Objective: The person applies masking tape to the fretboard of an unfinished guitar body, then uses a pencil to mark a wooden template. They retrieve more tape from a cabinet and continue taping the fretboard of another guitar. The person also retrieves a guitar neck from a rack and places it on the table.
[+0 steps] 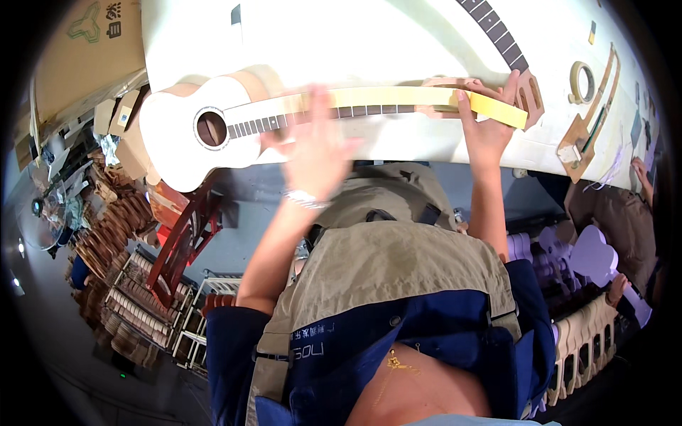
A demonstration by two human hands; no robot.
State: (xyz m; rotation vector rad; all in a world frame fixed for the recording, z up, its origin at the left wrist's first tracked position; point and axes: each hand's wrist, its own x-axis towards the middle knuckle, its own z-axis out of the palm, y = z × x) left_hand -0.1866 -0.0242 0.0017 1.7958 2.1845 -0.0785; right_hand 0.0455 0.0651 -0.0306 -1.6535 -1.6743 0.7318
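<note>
White cloth covers the worktop [398,42], a long bench in a workshop crowded with racks of unfinished instrument necks [135,305] at the near left. An unvarnished pale wooden ukulele [177,135] lies on its back along the near edge, body to the left, dark fretboard running right. A strip of pale yellow masking tape [398,96] stretches over the neck. The left hand [316,142], blurred, lies flat with fingers spread on the tape near the body. The right hand [486,117] pinches the tape's free end at the headstock, fingers closed on it. A roll of masking tape [583,82] sits far right. As I judge it, uneven pressing could wrinkle the strip or pull it off line, and the ukulele's body overhangs the edge, so a hard push might tip it.
</note>
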